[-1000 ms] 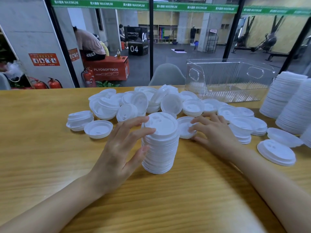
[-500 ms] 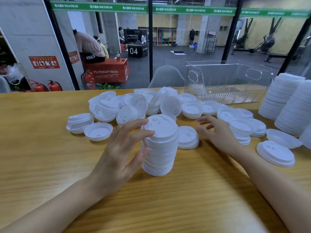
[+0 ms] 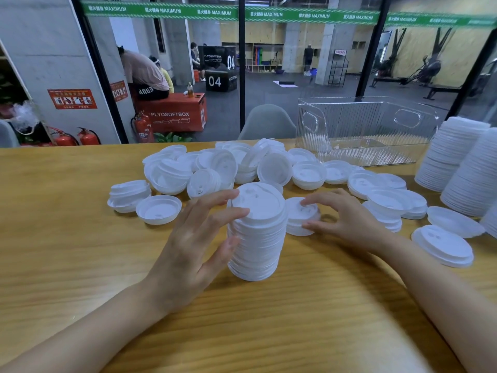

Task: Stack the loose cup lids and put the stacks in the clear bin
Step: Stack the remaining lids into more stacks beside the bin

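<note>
The stack (image 3: pixel 256 230) of lids stands upright in the middle of the desk (image 3: pixel 67 251), a little nearer the front edge than the loose lids. The left hand (image 3: pixel 193 246) holds it from its left: spread fingers lightly bent round it, two fingertips on the top rim, thumb against the side. Its far side is out of sight.

Just to its right sits a short stack (image 3: pixel 302 218), its left edge hidden behind the taller one. The right hand (image 3: pixel 349 219) arches beside it, forefinger on top and thumb at the near side in a pinch; the other fingers are curled, blurred at the tips.

Loose lids (image 3: pixel 242 165) sprawl behind, some upside down, some leaning, too jumbled to count. The bin (image 3: pixel 363 130) stands at the far edge, towards the right corner. Tall stacks (image 3: pixel 457 162) by the right edge cover its end and are cut off by the frame, as are both forearms at the bottom.
</note>
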